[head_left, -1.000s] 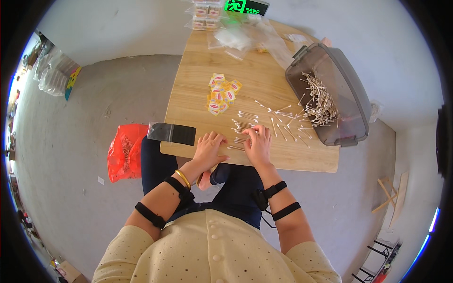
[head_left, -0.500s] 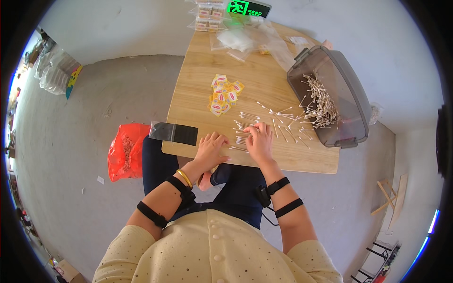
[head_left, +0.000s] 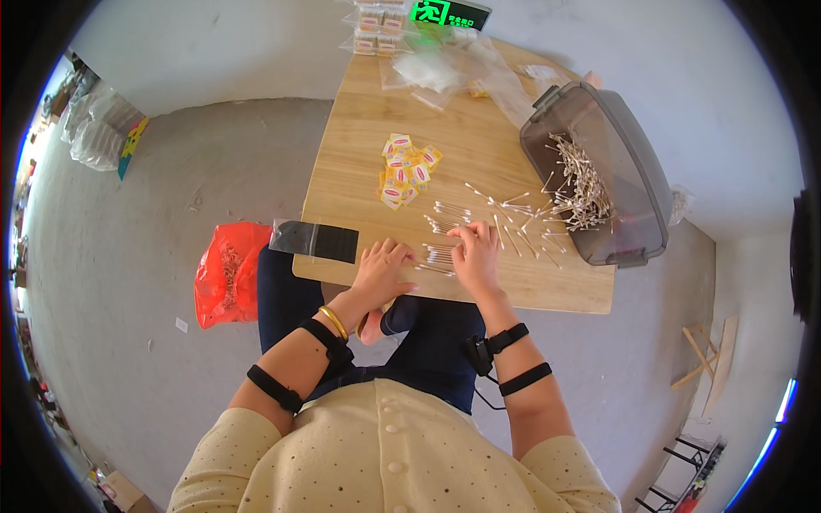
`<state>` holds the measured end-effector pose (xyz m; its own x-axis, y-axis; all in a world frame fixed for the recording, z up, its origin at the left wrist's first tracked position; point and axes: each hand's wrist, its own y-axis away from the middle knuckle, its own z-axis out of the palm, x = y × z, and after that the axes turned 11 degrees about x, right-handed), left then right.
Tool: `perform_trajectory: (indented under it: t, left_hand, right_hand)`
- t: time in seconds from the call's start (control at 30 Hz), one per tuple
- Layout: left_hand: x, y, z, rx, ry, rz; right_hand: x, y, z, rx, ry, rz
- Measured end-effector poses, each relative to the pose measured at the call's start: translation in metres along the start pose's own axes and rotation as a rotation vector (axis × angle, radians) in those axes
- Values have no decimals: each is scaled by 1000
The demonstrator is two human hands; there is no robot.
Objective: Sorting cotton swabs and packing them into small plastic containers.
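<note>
I view the wooden table (head_left: 359, 128). My left hand (head_left: 380, 272) and right hand (head_left: 475, 256) rest flat, fingers loosely spread, flanking a small bundle of cotton swabs (head_left: 438, 255): light, thin, bendable; best pinched mid-stick, I judge. Whether either pinches any, I cannot tell.

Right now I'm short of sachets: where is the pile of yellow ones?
In the head view, the yellow sachets lie mid-table, beyond the left hand, left of the scattered cotton swabs.

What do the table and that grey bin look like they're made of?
The table looks like pale wood or a wood-look laminate: light tan with faint lengthwise grain and a smooth matte top. The bin seems to be translucent smoky plastic, since the swabs inside show through its glossy walls.
</note>
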<state>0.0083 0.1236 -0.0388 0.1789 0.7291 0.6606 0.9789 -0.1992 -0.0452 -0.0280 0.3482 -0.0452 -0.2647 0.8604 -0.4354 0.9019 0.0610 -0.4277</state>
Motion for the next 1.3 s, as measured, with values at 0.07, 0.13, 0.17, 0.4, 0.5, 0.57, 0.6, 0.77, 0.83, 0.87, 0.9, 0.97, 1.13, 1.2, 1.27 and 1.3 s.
perform_trajectory:
  t: [0.07,0.13,0.17,0.4,0.5,0.57,0.6,0.77,0.83,0.87,0.9,0.97,1.13,1.2,1.27,1.3]
  left_hand:
    - [0,0,-1,-2,5,-2]
    - [1,0,-2,-8,4,-5]
    - [2,0,-2,-10,4,-7]
    - [2,-1,-3,-25,3,-16]
    - [1,0,-3,-22,-2,-7]
    - [1,-1,-2,-16,8,-2]
    - [2,-1,-3,-20,12,-7]
    - [2,-1,-4,-30,28,-21]
    - [2,-1,-4,-29,29,-21]
    - [3,-1,-4,-29,29,-21]
    - [3,-1,-4,-29,24,-19]
    - [3,-1,-4,-29,15,-15]
    - [1,1,-2,-1,23,-2]
    - [2,0,-2,7,27,5]
    - [3,0,-2,9,22,5]
    - [2,0,-2,12,22,9]
  right_hand:
    - [2,-3,1,-16,15,12]
    - [2,-5,2,-29,29,18]
    - [2,-5,2,-35,37,19]
    - [-1,-4,-2,-118,62,-2]
    - [1,-8,0,-43,11,1]
    - [3,-10,2,-46,22,-1]
    - [4,-11,3,-46,26,-2]
    - [7,-12,6,-75,34,9]
    - [9,-12,5,-82,33,7]
    - [10,-10,5,-86,32,6]
    - [11,-8,5,-89,31,6]
    - [12,-4,3,-88,24,17]
    - [9,9,-2,-115,7,26]
    - [11,14,-2,-133,-17,32]
    - [14,15,-3,-123,-25,41]
    - [15,16,-3,-118,-30,46]
